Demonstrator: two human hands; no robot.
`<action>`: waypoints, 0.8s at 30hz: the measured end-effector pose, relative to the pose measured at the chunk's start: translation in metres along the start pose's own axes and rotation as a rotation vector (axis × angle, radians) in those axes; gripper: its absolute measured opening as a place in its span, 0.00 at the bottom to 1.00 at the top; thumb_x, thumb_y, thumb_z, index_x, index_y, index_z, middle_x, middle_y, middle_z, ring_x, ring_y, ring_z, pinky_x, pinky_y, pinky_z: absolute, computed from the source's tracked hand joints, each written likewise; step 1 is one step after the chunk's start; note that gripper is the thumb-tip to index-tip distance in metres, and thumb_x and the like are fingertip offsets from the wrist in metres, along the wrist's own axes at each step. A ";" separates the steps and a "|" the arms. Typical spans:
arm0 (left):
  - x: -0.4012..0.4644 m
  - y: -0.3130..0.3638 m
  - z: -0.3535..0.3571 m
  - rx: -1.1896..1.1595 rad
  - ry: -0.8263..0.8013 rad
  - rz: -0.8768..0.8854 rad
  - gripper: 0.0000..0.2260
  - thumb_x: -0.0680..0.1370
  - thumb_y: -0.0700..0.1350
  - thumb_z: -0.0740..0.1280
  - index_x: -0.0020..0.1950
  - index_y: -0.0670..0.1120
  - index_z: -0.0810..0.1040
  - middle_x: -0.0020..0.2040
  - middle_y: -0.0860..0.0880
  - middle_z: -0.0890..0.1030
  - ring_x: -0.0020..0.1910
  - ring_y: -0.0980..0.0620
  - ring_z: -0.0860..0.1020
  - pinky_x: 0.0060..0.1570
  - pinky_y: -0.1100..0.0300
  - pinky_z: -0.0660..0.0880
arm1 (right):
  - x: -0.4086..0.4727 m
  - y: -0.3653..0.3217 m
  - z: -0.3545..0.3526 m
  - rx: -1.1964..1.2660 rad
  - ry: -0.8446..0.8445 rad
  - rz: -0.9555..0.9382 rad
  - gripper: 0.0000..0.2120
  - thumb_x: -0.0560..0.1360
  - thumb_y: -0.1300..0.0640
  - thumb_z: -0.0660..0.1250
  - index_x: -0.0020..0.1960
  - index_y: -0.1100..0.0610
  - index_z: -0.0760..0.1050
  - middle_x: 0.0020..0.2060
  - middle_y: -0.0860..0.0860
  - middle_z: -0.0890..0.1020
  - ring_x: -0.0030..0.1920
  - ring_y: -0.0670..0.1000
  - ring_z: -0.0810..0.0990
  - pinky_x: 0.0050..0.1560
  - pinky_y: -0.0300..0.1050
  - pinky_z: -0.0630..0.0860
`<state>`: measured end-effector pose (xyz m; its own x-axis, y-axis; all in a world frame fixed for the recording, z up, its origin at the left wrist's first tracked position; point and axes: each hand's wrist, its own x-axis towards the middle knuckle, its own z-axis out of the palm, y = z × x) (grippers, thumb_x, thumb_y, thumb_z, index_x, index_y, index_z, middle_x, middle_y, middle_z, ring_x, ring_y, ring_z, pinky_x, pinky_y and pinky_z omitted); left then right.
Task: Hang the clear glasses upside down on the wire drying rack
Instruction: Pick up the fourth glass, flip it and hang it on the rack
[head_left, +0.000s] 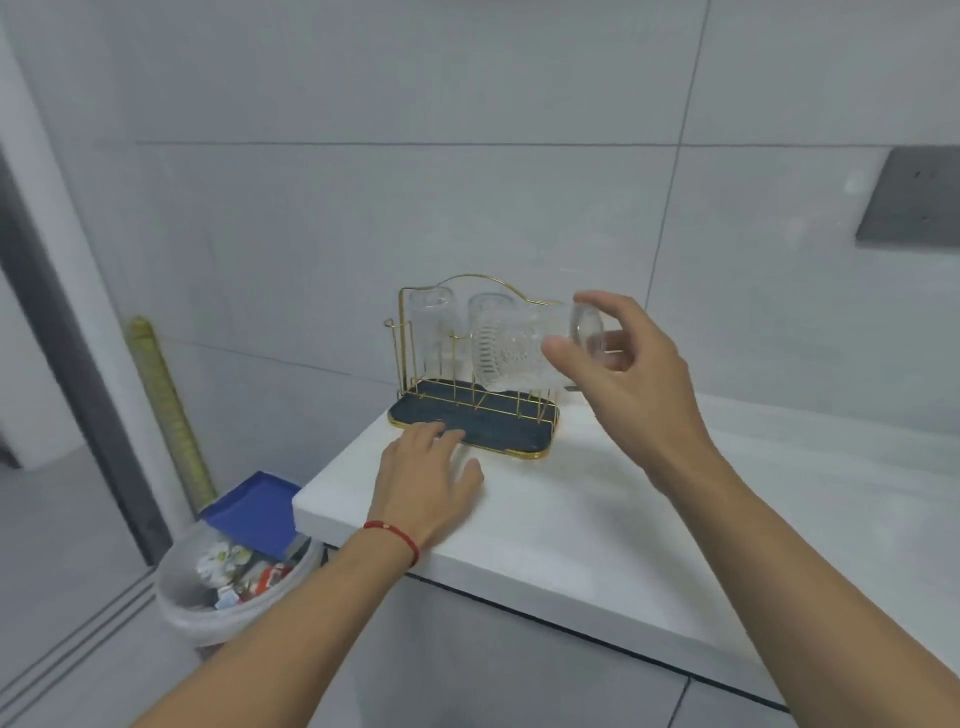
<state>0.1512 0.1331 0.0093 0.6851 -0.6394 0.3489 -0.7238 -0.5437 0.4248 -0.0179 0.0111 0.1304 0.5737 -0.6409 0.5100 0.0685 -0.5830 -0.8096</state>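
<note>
Glasses: two (430, 332) already hang upside down on the rack (470, 410) at the desk's (571, 525) far left corner. Right hand (631, 374) pinches a third glass (524, 345), tilted over the pegs; left hand (423, 480), fingers spread, steadies the tray.

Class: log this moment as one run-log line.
right hand: holds patterned glass tilted over rack | left hand: steadies tray edge | glasses hung: two

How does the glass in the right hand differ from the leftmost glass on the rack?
The held glass is gripped by the right hand and tilted on its side; the leftmost glass stands vertical on the wire rack, untouched. The held glass shows a clear cut pattern; the leftmost glass looks plainer, though blur limits this. The held one is nearer the rack's right end. Both are clear.
</note>
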 end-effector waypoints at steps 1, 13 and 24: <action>0.000 -0.005 0.006 0.038 -0.033 0.030 0.25 0.80 0.58 0.59 0.75 0.49 0.71 0.75 0.47 0.71 0.75 0.47 0.65 0.75 0.46 0.62 | 0.012 -0.009 0.011 -0.023 0.002 -0.038 0.22 0.71 0.39 0.75 0.64 0.34 0.76 0.50 0.40 0.81 0.47 0.42 0.85 0.49 0.38 0.80; 0.009 -0.013 0.020 0.090 -0.142 0.070 0.29 0.77 0.62 0.54 0.77 0.53 0.65 0.78 0.48 0.64 0.79 0.48 0.57 0.77 0.42 0.56 | 0.127 -0.038 0.147 -0.492 -0.203 -0.249 0.30 0.76 0.40 0.66 0.77 0.45 0.70 0.67 0.56 0.77 0.66 0.59 0.77 0.61 0.54 0.75; 0.008 -0.013 0.019 0.089 -0.108 0.075 0.27 0.77 0.60 0.56 0.76 0.55 0.66 0.74 0.49 0.67 0.75 0.49 0.62 0.74 0.44 0.59 | 0.137 -0.005 0.199 -0.741 -0.383 -0.229 0.26 0.75 0.38 0.67 0.67 0.51 0.78 0.64 0.55 0.82 0.64 0.61 0.78 0.52 0.53 0.73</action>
<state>0.1646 0.1243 -0.0089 0.6192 -0.7325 0.2829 -0.7805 -0.5348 0.3238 0.2229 0.0250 0.1462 0.8554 -0.3331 0.3968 -0.2574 -0.9379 -0.2325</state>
